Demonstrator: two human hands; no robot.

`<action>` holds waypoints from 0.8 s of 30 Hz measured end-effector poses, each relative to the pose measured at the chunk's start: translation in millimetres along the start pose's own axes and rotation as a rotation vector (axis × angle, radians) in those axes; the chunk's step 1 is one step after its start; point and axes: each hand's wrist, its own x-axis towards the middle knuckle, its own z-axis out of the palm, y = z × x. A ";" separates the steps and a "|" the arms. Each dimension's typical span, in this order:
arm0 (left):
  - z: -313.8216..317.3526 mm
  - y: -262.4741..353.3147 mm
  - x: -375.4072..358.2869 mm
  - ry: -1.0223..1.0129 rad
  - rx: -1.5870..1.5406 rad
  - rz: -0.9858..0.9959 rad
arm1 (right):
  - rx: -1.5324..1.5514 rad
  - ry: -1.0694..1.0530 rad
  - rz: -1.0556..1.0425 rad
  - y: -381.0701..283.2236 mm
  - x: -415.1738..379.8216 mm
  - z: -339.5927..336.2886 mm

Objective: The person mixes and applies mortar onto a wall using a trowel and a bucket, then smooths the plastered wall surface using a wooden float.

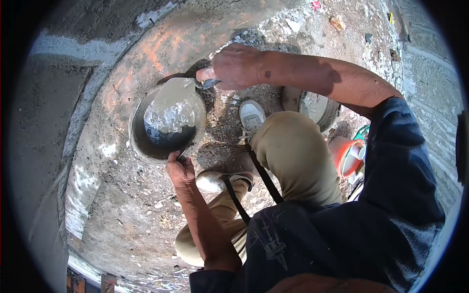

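Note:
A round, mortar-smeared bucket [139, 146] stands on the rough ground in front of me, with a dark hollow inside. My right hand [234, 68] is closed round the handle of a trowel. The broad blade of the trowel [175, 93] reaches over the bucket's far side, coated in wet grey mortar that shines in the sun. At the near rim, my left hand [181, 168] is closed, thumb and fingers pinching the edge of the bucket. Its wrist is bent and the palm is hidden.
Another bucket [317, 107] with grey mix stands beyond my right knee. Nearby is an orange-red bucket [344, 156] with a whitish object in it. A rough plastered wall [44, 117] rises on the left. My shoes [252, 116] stand on gravel and debris close to the bucket.

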 end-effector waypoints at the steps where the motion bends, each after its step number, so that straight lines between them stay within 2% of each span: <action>1: 3.6 1.5 -15.6 -0.024 -0.016 0.000 | -0.037 0.048 -0.009 -1.3 -9.3 -19.4; 3: 9.0 5.9 -57.1 -0.069 0.025 -0.036 | -0.201 0.206 -0.087 -7.1 -31.0 -55.0; 6: 44.5 22.7 -148.5 -0.063 -0.017 -0.037 | -0.272 -0.018 0.038 -53.7 -34.6 -79.7; 7: 50.8 26.7 -171.5 -0.047 -0.001 -0.040 | 0.006 -0.105 -0.023 -55.0 -24.6 -54.3; 10: 66.2 40.4 -239.3 -0.095 -0.078 -0.058 | -0.372 -0.034 -0.149 -113.1 -71.8 -88.8; 11: 75.3 48.0 -268.1 -0.096 -0.088 -0.047 | -0.183 0.047 -0.208 -104.2 -90.4 -88.1; 13: 84.4 52.0 -321.8 -0.074 -0.114 0.016 | -0.059 0.148 -0.230 -95.8 -138.2 -128.2; 14: 88.6 58.8 -345.5 -0.071 -0.131 0.052 | -0.130 0.181 -0.195 -101.3 -167.6 -188.4; 15: 72.1 57.9 -357.9 -0.140 -0.061 -0.011 | -0.205 0.221 -0.156 -110.0 -191.1 -233.3; 18: 90.0 75.5 -446.8 -0.089 -0.002 0.072 | -0.237 0.048 0.006 -125.0 -239.4 -299.7; 19: 98.0 80.2 -473.9 -0.099 -0.032 0.055 | -0.026 -0.007 -0.064 -114.5 -250.4 -268.6; 21: 106.5 88.7 -522.7 -0.089 0.012 0.038 | 0.128 -0.177 -0.065 -118.8 -271.9 -271.0; 22: 106.8 90.8 -545.9 -0.066 0.087 0.040 | 0.077 -0.289 0.015 -148.1 -291.2 -292.0; 24: 118.9 99.1 -599.9 -0.094 0.007 0.116 | 0.302 -0.223 0.031 -179.0 -332.1 -333.0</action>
